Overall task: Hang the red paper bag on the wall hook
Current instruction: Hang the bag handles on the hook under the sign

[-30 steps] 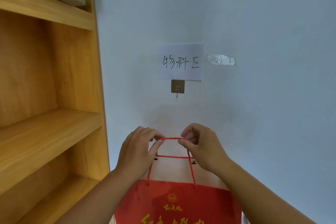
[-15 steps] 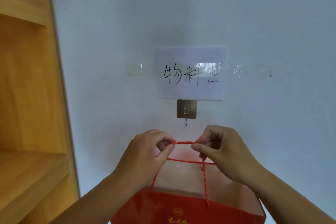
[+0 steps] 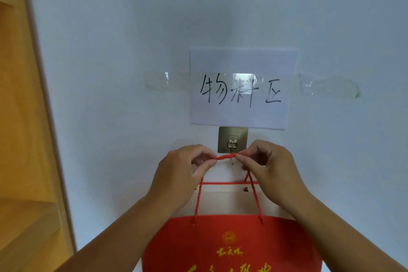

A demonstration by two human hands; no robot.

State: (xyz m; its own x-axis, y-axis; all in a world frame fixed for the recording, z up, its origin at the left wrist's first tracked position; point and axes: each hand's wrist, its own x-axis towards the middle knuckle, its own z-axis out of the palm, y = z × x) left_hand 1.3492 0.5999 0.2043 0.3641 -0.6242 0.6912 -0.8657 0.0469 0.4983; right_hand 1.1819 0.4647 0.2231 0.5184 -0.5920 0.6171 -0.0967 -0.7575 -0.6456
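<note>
A pale blue-white wall filled most of the view, bare and open above and to the right, with a wooden shelf unit closing it off along the left edge. The red paper bag hung low at centre against the wall, its bottom cut off by the lower frame and its far panel showing pale inside the open mouth. Both forearms rose from the bottom corners. The left hand and the right hand each pinched the twisted red cord handle between thumb and fingers, stretching a short span of it level between them. That span crossed just in front of the wall hook, a small metal hook on a square adhesive plate, at about the height of the hook's stem; whether the cord already sat on the prong could not be told, since the tip showed only faintly below the cord. A white paper sign sat directly above the plate, overlapping its top edge, held by a strip of clear tape running out on both sides, wrinkled at the right. Its handwritten black characters read "物料区". Gold printing on the bag's front, an emblem and characters, was too blurred and cropped to read.
</note>
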